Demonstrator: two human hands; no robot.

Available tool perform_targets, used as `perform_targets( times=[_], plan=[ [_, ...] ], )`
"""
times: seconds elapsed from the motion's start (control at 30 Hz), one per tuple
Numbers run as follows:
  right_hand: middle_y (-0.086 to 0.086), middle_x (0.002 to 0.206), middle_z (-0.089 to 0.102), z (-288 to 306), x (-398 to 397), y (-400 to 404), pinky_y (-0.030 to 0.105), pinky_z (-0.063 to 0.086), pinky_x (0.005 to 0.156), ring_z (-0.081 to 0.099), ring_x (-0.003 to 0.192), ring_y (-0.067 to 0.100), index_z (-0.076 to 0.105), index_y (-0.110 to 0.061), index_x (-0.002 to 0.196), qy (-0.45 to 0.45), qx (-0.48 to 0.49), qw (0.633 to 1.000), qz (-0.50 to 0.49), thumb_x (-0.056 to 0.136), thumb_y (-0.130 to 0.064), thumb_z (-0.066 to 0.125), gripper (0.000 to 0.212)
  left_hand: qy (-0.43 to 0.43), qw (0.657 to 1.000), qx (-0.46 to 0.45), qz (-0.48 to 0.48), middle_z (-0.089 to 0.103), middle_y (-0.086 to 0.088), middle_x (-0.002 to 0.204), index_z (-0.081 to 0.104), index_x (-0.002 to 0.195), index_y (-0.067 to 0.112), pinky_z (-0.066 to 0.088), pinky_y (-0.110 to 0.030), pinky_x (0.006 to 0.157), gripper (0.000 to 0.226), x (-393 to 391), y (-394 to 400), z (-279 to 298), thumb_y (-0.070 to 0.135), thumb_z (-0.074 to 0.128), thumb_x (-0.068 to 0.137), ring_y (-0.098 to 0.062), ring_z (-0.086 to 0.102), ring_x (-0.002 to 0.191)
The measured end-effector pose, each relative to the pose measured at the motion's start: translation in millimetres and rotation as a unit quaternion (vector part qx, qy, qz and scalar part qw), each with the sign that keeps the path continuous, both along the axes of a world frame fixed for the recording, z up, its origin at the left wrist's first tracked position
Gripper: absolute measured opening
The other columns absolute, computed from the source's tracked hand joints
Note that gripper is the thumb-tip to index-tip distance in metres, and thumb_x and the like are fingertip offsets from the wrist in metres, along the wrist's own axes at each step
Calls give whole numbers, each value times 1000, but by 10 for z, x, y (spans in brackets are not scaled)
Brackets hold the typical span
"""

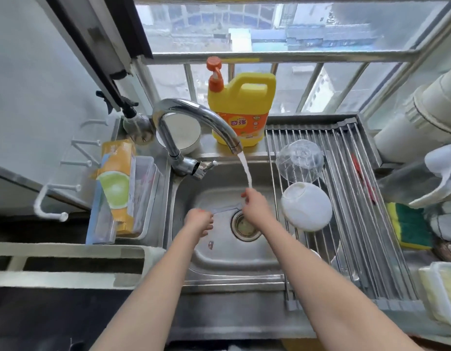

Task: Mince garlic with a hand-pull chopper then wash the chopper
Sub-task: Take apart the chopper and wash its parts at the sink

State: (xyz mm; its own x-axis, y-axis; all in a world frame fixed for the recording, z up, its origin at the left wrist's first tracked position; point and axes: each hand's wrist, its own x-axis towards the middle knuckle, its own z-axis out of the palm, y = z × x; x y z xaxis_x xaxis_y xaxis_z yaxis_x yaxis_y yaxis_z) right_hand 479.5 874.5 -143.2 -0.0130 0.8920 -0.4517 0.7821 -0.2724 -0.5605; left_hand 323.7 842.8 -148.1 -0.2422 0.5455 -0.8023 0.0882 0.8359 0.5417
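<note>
Over the sink (184, 252), the left hand (198, 222) and the right hand (255, 206) each pinch one end of a thin blade part (225, 208) of the chopper, held under the water stream (246, 171) from the faucet (194, 115). The clear chopper bowl (299, 160) and white lid (306, 206) lie on the drying rack (351, 198) along the right edge of the sink, just beside the right hand. The basin near the drain (245, 226) gives free room, and a yellow detergent bottle (241, 107) stands on the back ledge.
</note>
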Motion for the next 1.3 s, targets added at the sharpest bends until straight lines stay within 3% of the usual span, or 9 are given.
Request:
perform_targets(
  times=[0.13,0.33,0.5,0.7,0.83,0.97,1.13,1.23,1.3],
  plan=[
    [17,112,65,-423,-176,332,32,45,95,57,110,32,68,-9,97,49,-68,996,-18,86,2,41,31,23,999,25,13,47,-3,60,50,71,14,22,-11,37,24,-190,148,-98,1,49,90,-13,42,43],
    [10,137,46,-1043,-281,397,30,39,100,47,123,29,49,-10,129,7,-109,986,123,90,-3,43,40,48,999,6,-13,50,-5,75,54,86,12,28,-17,45,15,-198,274,-308,3,43,90,-15,47,54],
    [13,125,48,-1467,-131,327,30,37,85,45,112,28,52,-19,117,-56,-11,995,78,89,-45,42,39,55,998,23,-35,55,-1,76,58,92,12,34,-20,49,14,-162,383,-362,6,45,92,-11,53,59],
    [12,113,57,-1366,-96,281,36,43,91,54,104,32,55,-13,112,-61,43,996,51,93,-39,33,39,55,998,16,-3,54,-1,71,59,84,14,33,-19,47,21,-145,370,-359,0,44,89,-12,53,58],
    [12,84,55,-754,-167,120,27,35,63,50,75,25,56,-13,93,20,26,999,34,90,-18,41,15,30,999,20,27,50,-4,76,54,86,13,39,-20,47,17,6,330,-130,2,43,90,-14,51,60],
    [10,75,65,-215,-150,-81,28,41,60,57,69,23,66,-13,77,138,20,990,-28,83,2,43,29,-119,985,-48,119,43,-16,112,44,113,14,50,-36,71,21,188,217,274,23,53,97,-32,57,100],
    [-6,62,57,295,49,-103,27,44,60,51,60,12,60,-24,61,228,16,960,-161,73,8,39,41,-167,966,-112,-164,57,-3,85,56,99,14,47,-21,54,12,322,-4,715,25,55,95,-10,54,58],
    [-7,58,43,565,106,65,19,31,46,37,51,8,50,-19,70,316,-26,922,-223,87,-4,42,24,-154,980,-20,-123,52,-1,62,62,100,4,37,-15,41,18,477,-2,874,11,46,99,-4,43,40],
    [-8,52,41,580,136,164,18,32,43,37,47,7,48,-17,72,335,-35,914,-227,94,-17,47,22,-34,984,53,-168,56,-8,69,64,109,-1,39,-19,42,25,541,45,921,10,46,98,-7,48,40]
  ],
)
